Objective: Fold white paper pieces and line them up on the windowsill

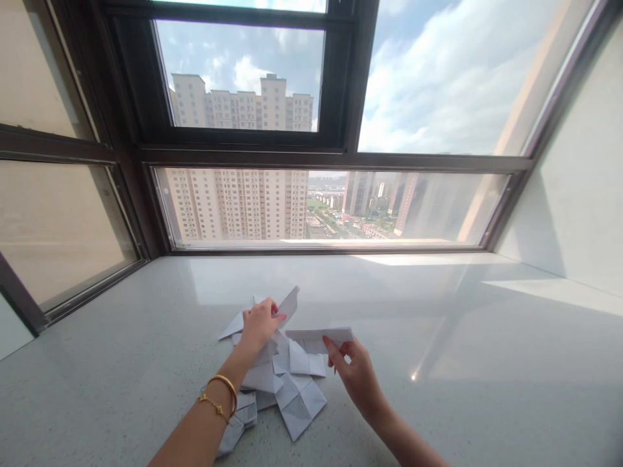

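"Right hand (355,366) now: thumb in front, fingertips behind, pinching a folded strip (309,338) by its right end!"

"And which way does that strip run?"

"Leftward from those fingertips, long axis nearly crosswise, its free end pointing toward the other hand."

"So the left hand (260,322) is the nearer one to that free end?"

"Yes, just beside it! And that hand's busy too: thumb and fingers seem pinched on a white flap (289,307), which slants up and rightward, away from the wearer."

"Do the two papers touch?"

"Can't tell from here; the flap's lower edge is lost among the others."

"And underneath?"

"Loose folded papers between and below both hands. A creased square (302,405) lies on the wearer's side, left of the right hand, flat on the pale counter (462,395)."
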{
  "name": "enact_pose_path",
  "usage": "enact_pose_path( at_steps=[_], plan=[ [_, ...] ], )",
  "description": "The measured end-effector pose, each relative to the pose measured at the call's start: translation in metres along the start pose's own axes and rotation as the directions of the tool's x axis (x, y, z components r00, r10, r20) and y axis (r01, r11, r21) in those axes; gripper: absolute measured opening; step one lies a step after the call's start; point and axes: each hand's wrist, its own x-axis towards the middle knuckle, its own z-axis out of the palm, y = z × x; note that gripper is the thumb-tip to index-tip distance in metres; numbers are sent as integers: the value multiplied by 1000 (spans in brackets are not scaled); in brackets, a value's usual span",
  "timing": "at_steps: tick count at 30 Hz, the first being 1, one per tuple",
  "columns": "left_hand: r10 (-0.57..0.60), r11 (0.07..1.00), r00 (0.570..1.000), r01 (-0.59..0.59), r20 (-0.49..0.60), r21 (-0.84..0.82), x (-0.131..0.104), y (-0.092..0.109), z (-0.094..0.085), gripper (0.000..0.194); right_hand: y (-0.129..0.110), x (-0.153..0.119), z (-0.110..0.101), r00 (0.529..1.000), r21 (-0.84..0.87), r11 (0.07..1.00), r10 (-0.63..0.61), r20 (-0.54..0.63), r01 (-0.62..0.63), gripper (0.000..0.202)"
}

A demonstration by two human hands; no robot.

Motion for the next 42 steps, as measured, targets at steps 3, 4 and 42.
enact_pose_path(
  at_steps=[3,4,42],
  plan=[
    [53,991,997,-58,-49,-120,4,11,-25,11,1,1,0,999,68,996,49,-2,-48,28],
    [74,982,996,-83,-58,-170,4,14,-33,12,1,1,1,998,97,993,70,-2,-69,30],
    [249,739,966,-147,64,-658,-79,-11,-9,27,-24,-7,12,816,608,566,236,528,-557,48]
  ],
)
